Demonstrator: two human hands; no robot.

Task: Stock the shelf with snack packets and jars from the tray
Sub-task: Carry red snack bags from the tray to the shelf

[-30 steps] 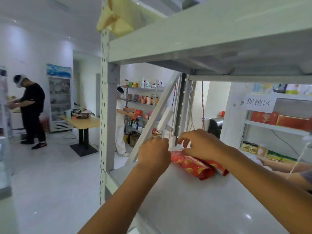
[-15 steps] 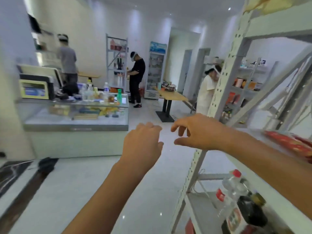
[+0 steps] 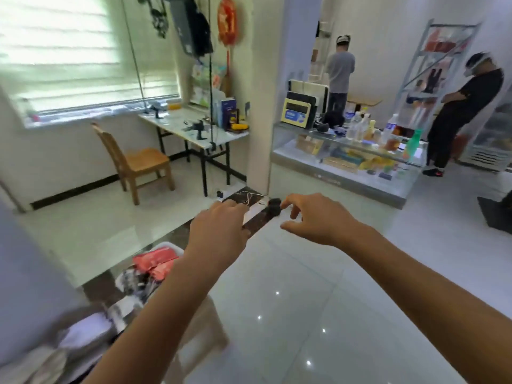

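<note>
Red packets (image 3: 155,263) lie in the white tray (image 3: 169,246) at the lower left, and the tray sits on a beige stool (image 3: 202,333). The rest of the tray's load is blurred and cannot be identified.

Both forearms extend forward over the glossy tiled floor (image 3: 304,300). The left hand (image 3: 219,231) is above and just beyond the tray, back to the camera, fingers loosely curled; nothing is visible in it. The right hand (image 3: 313,220) is well apart from the tray, with thumb and fingers spread and relaxed, and it holds nothing.

Further back stand a wooden chair (image 3: 138,162) and a folding table (image 3: 194,131) under the window. To the right is a glass counter (image 3: 346,159) carrying bottles. Two people (image 3: 339,70) stand beyond it. A metal rack (image 3: 432,79) stands by the far wall; whether it is the one being stocked cannot be told.

Assessment: the task is unfinished. Stock remains in the tray and neither hand carries an item, so this reads as the point between placements, with the next pick yet to be made. How much is already shelved cannot be judged from this view.
</note>
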